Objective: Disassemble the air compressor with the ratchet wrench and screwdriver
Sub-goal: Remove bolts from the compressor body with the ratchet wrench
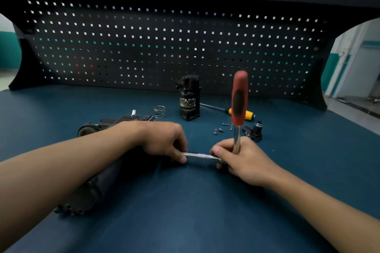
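The ratchet wrench (238,100) stands upright just right of the picture's centre, red handle up, with a steel extension bar (202,156) running from its head toward 9 o'clock. The right hand (242,162) grips the wrench's bare metal shank low down, fingers curled round it. The left hand (164,139) pinches the bar's far end between thumb and curled fingers. The left forearm crosses over the dark air compressor body (92,197), which lies on the blue bench mat (205,211) at 8 o'clock from the hands and is largely hidden.

At 11 o'clock from the hands, behind the left wrist, lies a ribbed black housing (115,122). A loose spring (159,111) and an upright black cylinder (189,98) stand at 12 o'clock. At 1 o'clock lie a yellow-handled screwdriver (240,113), partly behind the wrench, scattered screws (219,130) and a small black fitting (256,130). A black pegboard (164,43) backs the bench.
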